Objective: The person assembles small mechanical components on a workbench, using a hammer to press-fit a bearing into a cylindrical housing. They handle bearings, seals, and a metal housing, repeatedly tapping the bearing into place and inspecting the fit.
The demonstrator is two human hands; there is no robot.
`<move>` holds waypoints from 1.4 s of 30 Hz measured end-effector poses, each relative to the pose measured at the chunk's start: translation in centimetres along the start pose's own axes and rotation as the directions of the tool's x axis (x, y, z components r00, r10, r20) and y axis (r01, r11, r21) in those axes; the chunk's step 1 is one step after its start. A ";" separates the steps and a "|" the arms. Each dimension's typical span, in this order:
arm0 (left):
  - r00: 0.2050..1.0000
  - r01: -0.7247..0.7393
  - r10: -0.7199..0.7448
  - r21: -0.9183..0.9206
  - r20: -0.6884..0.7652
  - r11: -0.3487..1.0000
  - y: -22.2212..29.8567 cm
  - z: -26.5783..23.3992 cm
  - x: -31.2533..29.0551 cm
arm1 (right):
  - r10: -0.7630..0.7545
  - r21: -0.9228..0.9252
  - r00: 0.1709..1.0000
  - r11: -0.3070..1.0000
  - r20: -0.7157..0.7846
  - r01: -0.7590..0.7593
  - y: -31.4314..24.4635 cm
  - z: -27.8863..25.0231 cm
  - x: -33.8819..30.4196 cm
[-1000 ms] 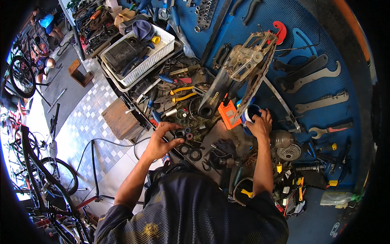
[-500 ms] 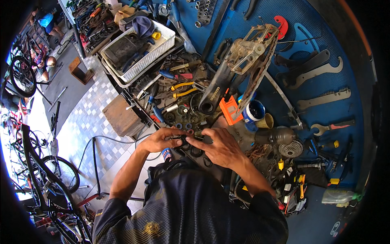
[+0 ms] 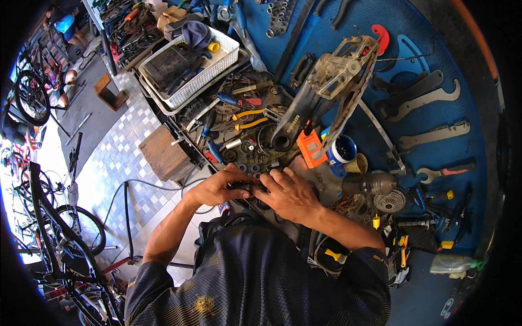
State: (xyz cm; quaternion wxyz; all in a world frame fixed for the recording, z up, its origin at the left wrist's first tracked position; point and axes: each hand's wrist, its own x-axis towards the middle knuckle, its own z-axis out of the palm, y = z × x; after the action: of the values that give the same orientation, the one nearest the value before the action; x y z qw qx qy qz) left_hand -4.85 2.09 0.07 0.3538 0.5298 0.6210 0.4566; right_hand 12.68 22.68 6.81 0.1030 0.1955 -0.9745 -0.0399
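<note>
Just above the near edge of the cluttered bench, my left hand (image 3: pixel 224 183) is closed, thumb and fingers pinched on a small dark part (image 3: pixel 239 187) mostly covered by the fingers. My right hand (image 3: pixel 287 194) meets it from the other side, fingers curled against the same part. Small bearings and rings (image 3: pixel 249 168) lie beyond my fingertips. Farther off, a dirty black crank arm with a chainring (image 3: pixel 293 122) rests on the bench. Beside it are an orange box (image 3: pixel 311 149) and a white tub with blue contents (image 3: pixel 343 148).
Yellow-handled pliers (image 3: pixel 251 126) lie among loose tools, with a white basket (image 3: pixel 204 76) behind. To the right are a cassette (image 3: pixel 390 200) and wrenches on a blue panel (image 3: pixel 429 122). A wooden box (image 3: pixel 165 152) and a bike frame (image 3: pixel 57 228) stand left; people are farther back.
My right hand has shifted slightly, its extended fingers now curled in closer to the left hand. The left hand stays pinched in nearly the same place. The view has moved slightly.
</note>
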 end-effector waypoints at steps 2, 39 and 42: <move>0.997 -0.046 0.051 0.070 -0.063 0.996 0.4 0.1 0.1 | 0.082 0.173 0.996 0.981 0.040 -0.088 0.0 0.3 -0.1; 0.779 0.273 -0.093 0.202 -0.620 0.940 -2.7 3.5 -2.6 | 0.450 0.798 0.872 0.445 0.194 -0.407 -3.1 5.5 -1.0; 0.744 0.308 -0.078 0.237 -0.663 0.922 -2.9 4.8 -2.4 | 0.380 0.740 0.904 0.548 0.195 -0.390 -5.0 6.5 0.1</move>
State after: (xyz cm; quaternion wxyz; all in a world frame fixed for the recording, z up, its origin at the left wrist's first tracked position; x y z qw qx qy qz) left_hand -0.94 0.56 -4.36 0.0716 0.3250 0.8237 0.4590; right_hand 13.04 18.24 -0.07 0.0112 0.0019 -0.9176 0.3974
